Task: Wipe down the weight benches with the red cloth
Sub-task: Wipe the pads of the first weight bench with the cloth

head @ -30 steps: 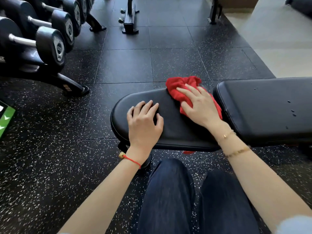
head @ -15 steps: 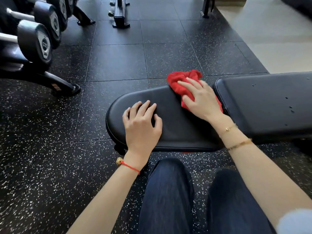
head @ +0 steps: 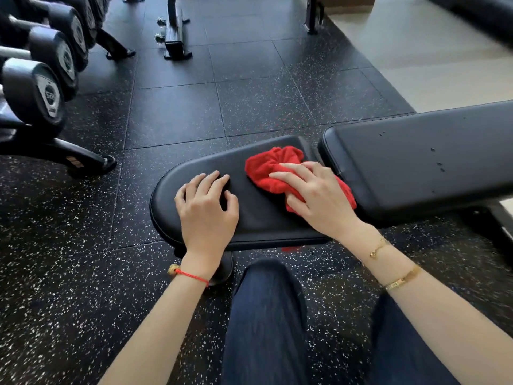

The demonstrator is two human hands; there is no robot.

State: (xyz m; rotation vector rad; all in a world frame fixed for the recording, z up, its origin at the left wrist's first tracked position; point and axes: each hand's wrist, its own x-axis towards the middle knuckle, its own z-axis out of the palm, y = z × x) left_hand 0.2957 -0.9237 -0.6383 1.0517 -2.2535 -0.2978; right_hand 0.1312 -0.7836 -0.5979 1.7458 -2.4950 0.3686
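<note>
Right hand (head: 319, 195) presses flat on the bunched red cloth (head: 270, 170), fingers spread over it rather than closed around it, on the black padded seat of the bench (head: 258, 218), just beside the gap to the long back pad (head: 416, 159). Left hand (head: 206, 207) rests open, palm down, on the seat's rounded end, apart from the cloth. Around it lies a speckled black rubber floor (head: 69, 273), with dumbbells (head: 36, 90) racked at the left and pale flooring (head: 433, 59) at the upper right.
</note>
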